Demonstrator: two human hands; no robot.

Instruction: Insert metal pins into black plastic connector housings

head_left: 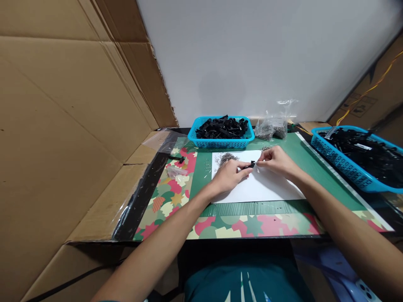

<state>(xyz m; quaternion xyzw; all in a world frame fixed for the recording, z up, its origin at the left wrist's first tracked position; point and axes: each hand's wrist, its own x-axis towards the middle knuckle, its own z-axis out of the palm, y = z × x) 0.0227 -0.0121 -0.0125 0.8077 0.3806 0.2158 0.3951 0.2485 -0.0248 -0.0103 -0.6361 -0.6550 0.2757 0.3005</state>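
Note:
Above a white sheet (267,188), my left hand (229,175) pinches a small black plastic part (252,164) between thumb and fingers. My right hand (277,161) is close at its right side, fingertips pinched together near the part's end. Whatever those fingertips hold is too small to make out. A heap of tiny metal pieces (228,157) lies on the sheet just behind my left hand. More small metal pieces (267,148) are partly hidden behind my right hand.
A blue basket of black plastic parts (221,144) stands at the back; another blue basket (346,161) is at the right. Clear bags of metal pieces (273,128) sit between them. A loose black part (177,159) and small plastic bag (176,172) lie left. Cardboard (63,105) walls the left side.

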